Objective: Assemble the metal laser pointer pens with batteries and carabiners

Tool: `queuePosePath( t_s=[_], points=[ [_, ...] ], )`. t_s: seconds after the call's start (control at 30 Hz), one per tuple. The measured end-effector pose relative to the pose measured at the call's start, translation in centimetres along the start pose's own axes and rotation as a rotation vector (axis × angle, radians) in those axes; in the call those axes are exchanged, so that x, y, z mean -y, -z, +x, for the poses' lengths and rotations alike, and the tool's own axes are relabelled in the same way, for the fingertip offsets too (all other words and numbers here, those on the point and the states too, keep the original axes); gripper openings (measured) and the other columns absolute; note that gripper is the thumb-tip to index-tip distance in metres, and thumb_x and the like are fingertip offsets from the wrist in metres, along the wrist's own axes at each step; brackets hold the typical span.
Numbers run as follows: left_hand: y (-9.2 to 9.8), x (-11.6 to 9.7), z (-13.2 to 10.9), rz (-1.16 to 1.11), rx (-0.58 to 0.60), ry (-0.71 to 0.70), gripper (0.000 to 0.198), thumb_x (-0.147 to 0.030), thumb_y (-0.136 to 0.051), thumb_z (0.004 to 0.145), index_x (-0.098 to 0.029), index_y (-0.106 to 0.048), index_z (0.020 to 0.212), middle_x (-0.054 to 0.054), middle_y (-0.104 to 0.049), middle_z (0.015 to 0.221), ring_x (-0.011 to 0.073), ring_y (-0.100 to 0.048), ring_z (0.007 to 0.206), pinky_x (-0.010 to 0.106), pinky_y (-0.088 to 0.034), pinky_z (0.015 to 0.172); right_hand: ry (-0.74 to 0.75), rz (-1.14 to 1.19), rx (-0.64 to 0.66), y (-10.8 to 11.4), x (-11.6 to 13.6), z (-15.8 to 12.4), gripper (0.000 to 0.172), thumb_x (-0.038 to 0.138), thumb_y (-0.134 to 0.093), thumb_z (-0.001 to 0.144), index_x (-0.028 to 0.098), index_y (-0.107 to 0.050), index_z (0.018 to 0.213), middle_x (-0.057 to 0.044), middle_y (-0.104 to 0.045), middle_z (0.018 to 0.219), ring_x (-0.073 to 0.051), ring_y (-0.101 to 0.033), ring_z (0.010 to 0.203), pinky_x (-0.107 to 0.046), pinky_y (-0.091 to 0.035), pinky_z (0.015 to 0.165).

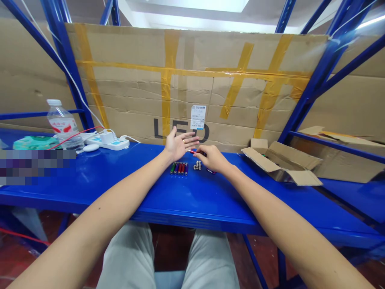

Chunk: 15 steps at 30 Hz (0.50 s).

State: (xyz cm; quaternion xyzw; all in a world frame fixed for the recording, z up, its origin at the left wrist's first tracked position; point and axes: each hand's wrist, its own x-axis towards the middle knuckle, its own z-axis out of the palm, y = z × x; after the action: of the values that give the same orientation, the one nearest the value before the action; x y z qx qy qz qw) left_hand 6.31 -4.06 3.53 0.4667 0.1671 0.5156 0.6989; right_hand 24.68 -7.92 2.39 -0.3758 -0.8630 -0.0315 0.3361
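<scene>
My left hand (178, 145) is held above the table with its palm turned up and its fingers spread; nothing lies in it. Close beside its fingertips, my right hand (213, 158) pinches a small red metal tube (193, 152) with a silvery end. Below the left hand, several small tubes (179, 168) in green, purple, blue and red stand side by side in a row. A cluster of little silvery button-like pieces (197, 165) sits to the right of that row. Partly under my right hand lies another small coloured piece (211, 171), mostly hidden.
The blue table (192, 200) backs onto a large taped cardboard sheet (132, 96). An opened cardboard box (279, 162) stands at the right. To the left are a plastic bottle (64, 124), a white power strip (111, 141) with cables, and a green packet (36, 143).
</scene>
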Motion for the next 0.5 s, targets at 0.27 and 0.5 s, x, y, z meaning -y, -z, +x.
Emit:
queuePosePath(
  t_s=[0.27, 0.5],
  points=[
    [0.49, 0.08, 0.13, 0.007, 0.039, 0.024, 0.085, -0.075, -0.027, 0.088, -0.007, -0.062, 0.123, 0.024, -0.070, 0.117, 0.0362, -0.064, 0.114, 0.049, -0.046, 0.100, -0.010, -0.096, 0.018, 0.24, -0.04, 0.01, 0.014, 0.026, -0.059, 0.094, 0.016, -0.068, 0.089, -0.009, -0.073, 0.088, -0.020, -0.065, 0.079, -0.030, -0.042, 0.070],
    [0.98, 0.31, 0.39, 0.045, 0.051, 0.050, 0.083, -0.075, -0.030, 0.087, -0.008, -0.062, 0.123, 0.023, -0.069, 0.120, 0.0375, -0.061, 0.118, 0.050, -0.044, 0.101, 0.010, -0.145, 0.041, 0.02, -0.54, 0.04, 0.016, 0.028, -0.059, 0.094, 0.017, -0.067, 0.087, -0.009, -0.073, 0.089, -0.021, -0.065, 0.079, -0.031, -0.041, 0.070]
  ],
)
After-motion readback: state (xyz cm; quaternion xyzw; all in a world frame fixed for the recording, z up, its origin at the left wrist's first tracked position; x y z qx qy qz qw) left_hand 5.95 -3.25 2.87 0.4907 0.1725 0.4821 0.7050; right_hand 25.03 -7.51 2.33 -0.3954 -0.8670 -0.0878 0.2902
